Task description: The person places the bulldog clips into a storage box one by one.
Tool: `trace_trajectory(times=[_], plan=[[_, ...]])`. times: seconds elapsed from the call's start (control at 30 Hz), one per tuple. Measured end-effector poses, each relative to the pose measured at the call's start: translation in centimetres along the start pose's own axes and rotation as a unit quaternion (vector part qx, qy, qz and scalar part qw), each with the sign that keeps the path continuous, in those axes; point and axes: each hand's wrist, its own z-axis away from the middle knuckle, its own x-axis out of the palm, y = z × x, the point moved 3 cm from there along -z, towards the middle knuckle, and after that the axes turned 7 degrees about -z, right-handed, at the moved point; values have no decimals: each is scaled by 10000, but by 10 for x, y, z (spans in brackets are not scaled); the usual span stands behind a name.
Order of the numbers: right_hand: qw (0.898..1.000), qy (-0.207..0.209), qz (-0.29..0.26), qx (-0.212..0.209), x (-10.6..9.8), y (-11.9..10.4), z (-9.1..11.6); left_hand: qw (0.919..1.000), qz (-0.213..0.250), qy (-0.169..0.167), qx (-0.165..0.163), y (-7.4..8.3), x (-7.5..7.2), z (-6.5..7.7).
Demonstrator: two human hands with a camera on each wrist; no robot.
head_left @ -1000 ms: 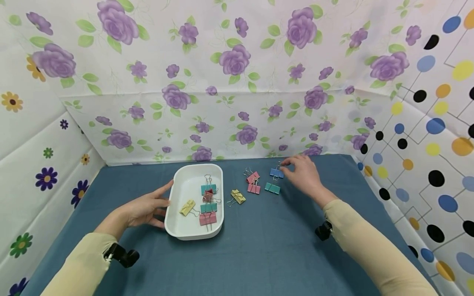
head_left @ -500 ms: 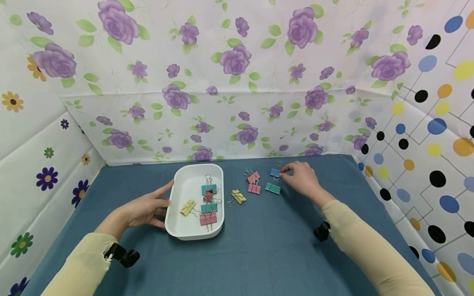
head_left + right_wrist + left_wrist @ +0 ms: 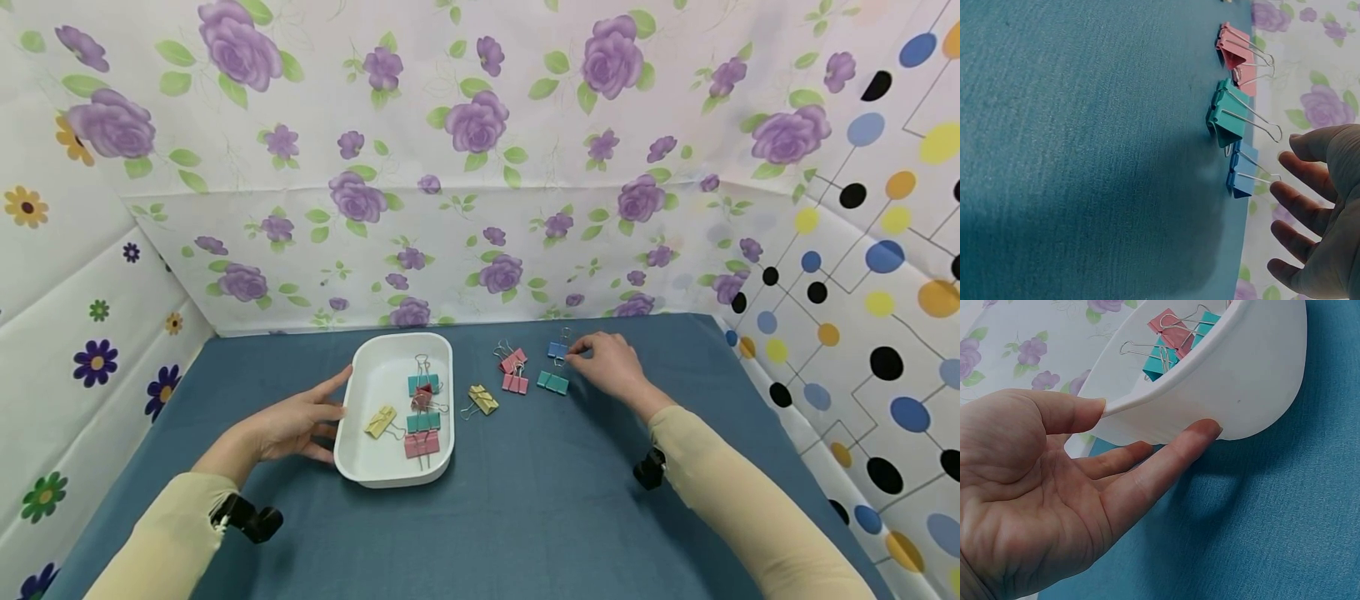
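Hovering by blue metal binder clip (image 3: 557, 351) on dark-blue cloth (image 3: 525, 508), R hand (image 3: 611, 367) had fingers loosely apart; L hand (image 3: 294, 423), likewise wide, touched white rectangular plastic tray (image 3: 377, 375) w/ multicol. metal clips (image 3: 423, 422) inside.

Binder clips: ten total, five in one white tray (image 3: 378, 375), namely two teal binder clips (image 3: 423, 384), one yellow binder clip (image 3: 380, 421), one pink binder clip (image 3: 422, 444) and one dark-red binder clip (image 3: 422, 397). Other five on one counter (image 3: 510, 517): two loose pink binder clips (image 3: 515, 383), one loose yellow binder clip (image 3: 482, 399), one loose teal binder clip (image 3: 552, 382), one blue binder clip (image 3: 557, 350). Also two hands, one left hand (image 3: 300, 421) and one right hand (image 3: 611, 367), two cream sleeves (image 3: 750, 500), two black wrist devices (image 3: 251, 518), plus three patterned cloth sides: one rose-print (image 3: 480, 242), one daisy-print (image 3: 101, 400), one dotted (image 3: 855, 333).
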Motion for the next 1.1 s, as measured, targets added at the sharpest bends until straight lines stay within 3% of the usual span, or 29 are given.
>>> trace_trajectory(times=[1.1], plan=[[9998,-94,-138,101,6,1,-3,10000,29,-9,5,0,0,-1]])
